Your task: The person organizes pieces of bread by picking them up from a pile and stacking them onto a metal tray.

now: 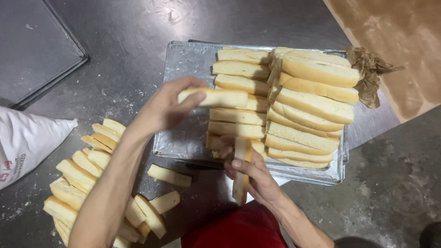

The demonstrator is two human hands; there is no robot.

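— Inspector: Left hand [163, 108]?

— Assistant: Clasping a pale, crust-edged bread slice [216, 97], held level over the metal tray [183, 69].

— Inspector: Right hand [255, 177]?

— Assistant: Gripping a second slice [241, 174] upright at the tray's near edge. Stacked slices [294, 105] fill the tray; a loose pile [87, 183] lies on the steel table [124, 41].

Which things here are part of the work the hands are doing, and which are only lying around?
In use: left hand with a bread piece; right hand with a slice; tray of stacked bread; loose pile.
Lying about: white sack, crumpled paper, empty pan.
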